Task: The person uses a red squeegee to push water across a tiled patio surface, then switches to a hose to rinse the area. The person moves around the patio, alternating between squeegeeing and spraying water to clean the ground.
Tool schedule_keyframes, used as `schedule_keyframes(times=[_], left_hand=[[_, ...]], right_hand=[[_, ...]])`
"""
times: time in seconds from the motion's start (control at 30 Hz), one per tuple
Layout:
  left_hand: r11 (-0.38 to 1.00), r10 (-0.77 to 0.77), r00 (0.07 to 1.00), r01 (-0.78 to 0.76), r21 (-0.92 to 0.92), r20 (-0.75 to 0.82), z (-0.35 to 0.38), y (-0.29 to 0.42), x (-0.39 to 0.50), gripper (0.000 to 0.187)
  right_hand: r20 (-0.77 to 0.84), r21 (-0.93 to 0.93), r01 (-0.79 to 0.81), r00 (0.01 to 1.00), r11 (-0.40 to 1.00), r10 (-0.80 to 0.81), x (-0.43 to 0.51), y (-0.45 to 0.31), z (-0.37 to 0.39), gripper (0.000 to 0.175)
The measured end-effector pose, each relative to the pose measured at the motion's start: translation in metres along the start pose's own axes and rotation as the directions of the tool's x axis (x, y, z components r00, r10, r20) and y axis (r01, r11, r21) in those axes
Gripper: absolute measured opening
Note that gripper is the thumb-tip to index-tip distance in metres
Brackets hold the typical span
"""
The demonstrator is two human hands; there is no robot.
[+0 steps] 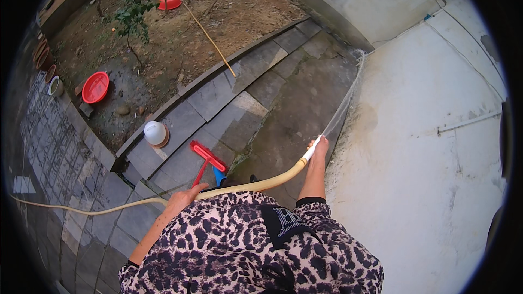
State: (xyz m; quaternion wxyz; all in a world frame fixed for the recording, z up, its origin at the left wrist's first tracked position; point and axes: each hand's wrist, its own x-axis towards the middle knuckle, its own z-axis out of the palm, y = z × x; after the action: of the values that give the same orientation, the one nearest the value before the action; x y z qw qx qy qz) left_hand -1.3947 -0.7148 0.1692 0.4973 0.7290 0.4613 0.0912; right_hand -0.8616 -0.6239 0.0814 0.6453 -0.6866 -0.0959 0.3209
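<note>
My right hand (320,147) grips the white tube end (312,150) of a yellow hose (282,180), its fingers close to the mouth. A water jet (345,98) shoots from it to the far wall corner. Across the hose, at my waist, lies my left hand (182,201), closed around it. The red handle of a push broom (208,155) runs down to this hand's fingertips; whether they also hold it I cannot tell. The broom's red bristle head is over the paving just ahead of me. A blue shoe tip (218,175) shows beneath it.
To the right rises a white wall (408,139). Left of the stone paving (216,94), a raised kerb borders a soil bed (229,12). A bamboo pole (210,41) leans out over it. A white rounded container (156,133), a red basin (96,87) and several pots (45,59) stand leftward.
</note>
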Motion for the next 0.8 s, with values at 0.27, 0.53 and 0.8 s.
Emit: schedule_keyframes(times=[0.27, 0.53, 0.8], left_hand=[[0.999, 0.038, 0.999, -0.038, 0.013, -0.037, 0.0, -0.005, 0.001, 0.052], [0.999, 0.052, 0.997, -0.051, 0.015, -0.057, 0.001, -0.008, 0.002, 0.052], [0.998, 0.056, 0.996, -0.055, 0.02, -0.069, 0.001, -0.01, 0.001, 0.05]], right_hand=[[-0.009, -0.014, -0.016, 1.0, 1.0, 0.016, 0.001, 0.001, 0.006, 0.024], [-0.023, -0.01, -0.046, 0.999, 0.999, 0.046, 0.002, 0.006, 0.008, 0.023], [-0.014, -0.039, -0.057, 0.998, 0.998, 0.056, 0.003, 0.011, 0.011, 0.024]])
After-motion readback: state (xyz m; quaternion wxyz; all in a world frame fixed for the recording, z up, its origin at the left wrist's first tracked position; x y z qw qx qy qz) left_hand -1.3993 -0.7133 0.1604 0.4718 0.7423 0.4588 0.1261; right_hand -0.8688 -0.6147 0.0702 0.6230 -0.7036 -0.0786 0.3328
